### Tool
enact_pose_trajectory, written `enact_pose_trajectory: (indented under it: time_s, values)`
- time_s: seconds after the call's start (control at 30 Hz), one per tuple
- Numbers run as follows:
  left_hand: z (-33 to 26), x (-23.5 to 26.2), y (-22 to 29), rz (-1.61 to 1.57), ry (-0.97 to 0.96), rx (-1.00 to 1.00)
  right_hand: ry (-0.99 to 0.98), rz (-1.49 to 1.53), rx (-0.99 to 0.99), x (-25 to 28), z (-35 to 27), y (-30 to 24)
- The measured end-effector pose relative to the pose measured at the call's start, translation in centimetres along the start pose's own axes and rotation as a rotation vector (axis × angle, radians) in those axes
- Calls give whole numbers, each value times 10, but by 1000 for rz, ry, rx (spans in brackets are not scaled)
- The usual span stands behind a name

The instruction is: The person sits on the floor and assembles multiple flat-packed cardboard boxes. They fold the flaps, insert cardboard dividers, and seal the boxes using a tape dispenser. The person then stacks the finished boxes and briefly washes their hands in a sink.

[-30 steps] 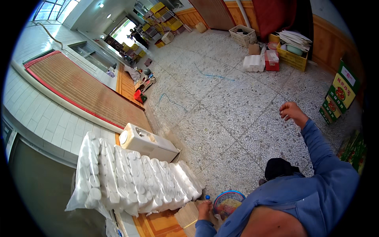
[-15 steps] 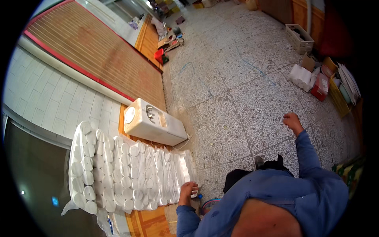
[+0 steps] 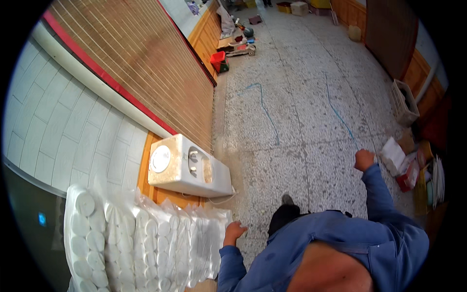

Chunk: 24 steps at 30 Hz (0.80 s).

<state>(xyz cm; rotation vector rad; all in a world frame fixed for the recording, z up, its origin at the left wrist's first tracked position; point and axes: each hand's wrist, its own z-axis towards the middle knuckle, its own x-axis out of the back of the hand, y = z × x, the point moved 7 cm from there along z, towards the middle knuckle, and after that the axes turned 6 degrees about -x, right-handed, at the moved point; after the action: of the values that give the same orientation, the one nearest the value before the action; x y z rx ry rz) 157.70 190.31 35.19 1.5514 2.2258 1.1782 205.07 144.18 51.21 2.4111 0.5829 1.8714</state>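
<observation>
A big stack of plastic-wrapped packs of white paper rolls [image 3: 146, 243] lies at the lower left against the wall. My left hand [image 3: 235, 231] is at the right end of that stack, fingers curled against the wrapping; whether it grips anything is unclear. My right hand [image 3: 364, 159] is stretched out to the right over the speckled floor, closed in a fist with nothing visible in it. Both arms wear blue sleeves. A dark shoe [image 3: 287, 200] shows below me.
A white water dispenser [image 3: 189, 168] stands just beyond the rolls by the wooden skirting. Boxes and packets [image 3: 404, 165] sit at the right, with a white basket [image 3: 404, 102] behind them. A red bin [image 3: 219, 61] and clutter lie far along the wall. Blue lines [image 3: 265, 109] mark the floor.
The view has swung toward the wall and floor. My left hand has come up from a round coloured thing near the floor to the end of the rolls. My right arm stays stretched out.
</observation>
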Motion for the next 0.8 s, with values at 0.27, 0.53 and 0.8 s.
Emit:
enact_pose_trajectory:
  time_s: [0.27,0.53,0.8]
  values:
    - [135,174,335,-89,628,-618,62,608,156,38,134,-92]
    - [235,358,503,-684,792,-597,-99,595,360,13,299,-222]
    - [313,451,554,-670,984,-436,-72,640,464,101,488,-351]
